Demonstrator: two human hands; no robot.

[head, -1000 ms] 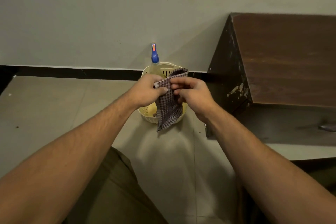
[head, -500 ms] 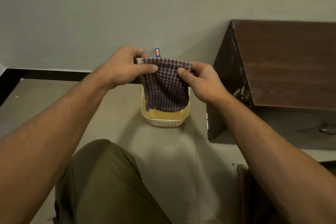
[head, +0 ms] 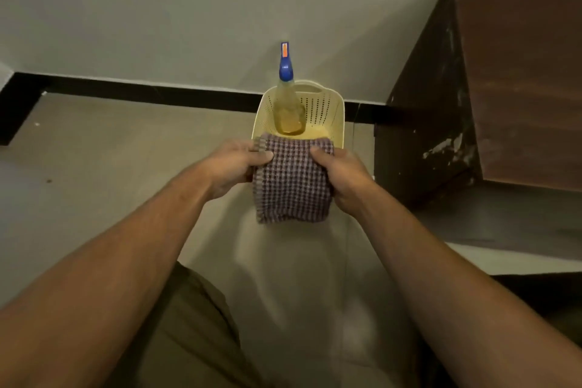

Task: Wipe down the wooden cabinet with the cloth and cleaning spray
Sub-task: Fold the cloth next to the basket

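- Compared with half a second ago, the cloth (head: 293, 179) is held lower, so the bottle (head: 288, 110) behind it is now uncovered.
- Pale tiles are seen on the floor (head: 110, 167), which is closed off by a wall (head: 157, 9) with a dark skirting.
- At the right, a dark wooden cabinet (head: 519, 82) is set against the wall; its side is chipped.
- Just beside it, a cream perforated basket (head: 327, 107) is placed on the floor.
- The checked cloth is stretched before the basket's near rim.
- The bottle, with a blue spray head, is stood upright in the basket.
- The cloth's left edge is pinched by the left hand (head: 233, 167) and its right edge by the right hand (head: 343, 176).
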